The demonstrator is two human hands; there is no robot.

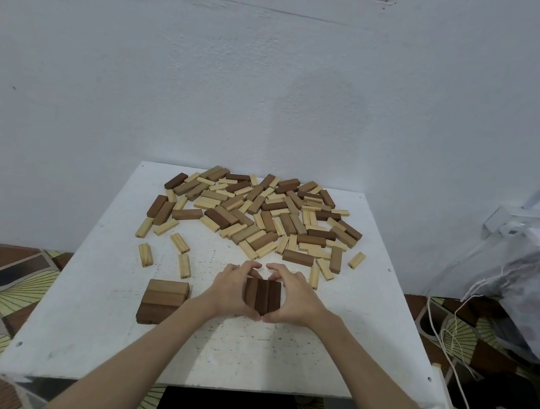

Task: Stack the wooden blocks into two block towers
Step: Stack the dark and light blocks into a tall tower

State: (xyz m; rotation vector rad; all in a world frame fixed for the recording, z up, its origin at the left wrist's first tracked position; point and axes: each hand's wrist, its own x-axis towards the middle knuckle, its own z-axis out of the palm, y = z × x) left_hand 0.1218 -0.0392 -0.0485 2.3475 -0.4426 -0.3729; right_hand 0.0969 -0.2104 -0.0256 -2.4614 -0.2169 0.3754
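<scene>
Head view: I see left hand (229,290) and right hand (294,298), fingers curled, clasping 3 dark blocks (262,295) at table (242,355) centre. Second stack (163,302) left; loose pile (253,214) behind.

Three dark brown wooden blocks (262,295) stand side by side as one layer at lower centre of the frame. To their left sits a low stack of mid-brown blocks (163,302), its top layer crosswise. Behind, at centre frame, a loose heap of pale and dark blocks (256,216) lies scattered flat.
</scene>
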